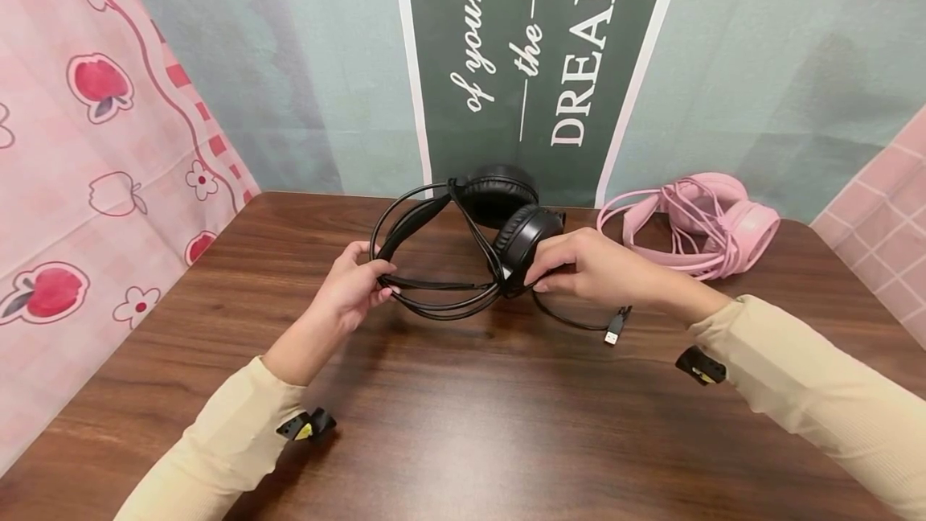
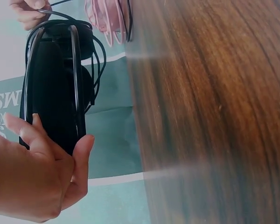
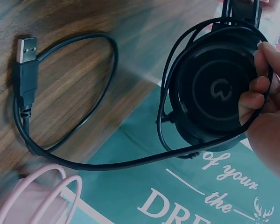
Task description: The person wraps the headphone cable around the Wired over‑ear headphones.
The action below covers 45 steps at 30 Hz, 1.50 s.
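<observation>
Black over-ear headphones point(image 1: 531, 241) are held at the back middle of the table, ear cups toward the right. My left hand point(image 1: 353, 286) grips the headband at its top, fingers and thumb curled around it and the tubes, as the left wrist view also shows. At the near ear cup point(image 3: 214, 88), my right hand point(image 3: 273, 93) pinches the black cable point(image 3: 107, 166) against the cup's rim. That cable loops around the cup and runs down to a USB plug point(image 1: 612, 328) on the tabletop. The far ear cup point(image 1: 499, 193) is partly covered by the near one.
Pink headphones point(image 1: 752, 231) with their cable wound around them lie at the table's back right. Behind stands a green cloth backdrop point(image 1: 347, 63) with white lettering. Pink patterned cloth point(image 1: 51, 207) hangs on the left. The brown wooden table point(image 1: 463, 424) extends toward me.
</observation>
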Each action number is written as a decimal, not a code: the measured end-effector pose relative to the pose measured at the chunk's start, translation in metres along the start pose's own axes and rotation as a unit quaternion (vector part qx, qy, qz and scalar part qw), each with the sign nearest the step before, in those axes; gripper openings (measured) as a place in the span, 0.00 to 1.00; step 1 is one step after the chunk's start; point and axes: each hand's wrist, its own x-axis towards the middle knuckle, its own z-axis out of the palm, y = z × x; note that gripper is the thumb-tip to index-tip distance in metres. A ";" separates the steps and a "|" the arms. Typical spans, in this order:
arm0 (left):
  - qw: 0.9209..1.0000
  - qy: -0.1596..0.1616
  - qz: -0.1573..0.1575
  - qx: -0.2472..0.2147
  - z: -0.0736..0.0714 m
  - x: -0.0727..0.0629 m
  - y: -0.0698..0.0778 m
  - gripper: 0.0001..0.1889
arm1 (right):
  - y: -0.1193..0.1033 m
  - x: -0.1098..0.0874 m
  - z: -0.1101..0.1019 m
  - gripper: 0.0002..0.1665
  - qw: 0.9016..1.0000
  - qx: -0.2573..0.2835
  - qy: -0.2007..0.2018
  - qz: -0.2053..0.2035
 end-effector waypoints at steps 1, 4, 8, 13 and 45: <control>1.000 0.002 -0.001 0.002 0.000 0.000 0.000 0.14 | 0.000 -0.001 0.000 0.08 1.000 -0.001 -0.002 0.003; 1.000 0.001 -0.004 0.008 0.000 0.000 -0.001 0.14 | 0.002 -0.003 0.002 0.08 1.000 -0.010 -0.005 0.008; 1.000 -0.005 -0.012 0.025 -0.001 0.000 -0.003 0.14 | 0.004 -0.003 0.005 0.09 1.000 -0.015 -0.010 0.003; 0.999 -0.012 -0.027 0.038 -0.001 0.001 -0.004 0.14 | 0.005 -0.002 0.007 0.08 1.000 -0.006 -0.025 -0.001; 0.992 -0.071 -0.042 0.098 -0.009 0.009 -0.003 0.14 | 0.009 -0.003 0.013 0.07 1.000 0.007 -0.016 0.007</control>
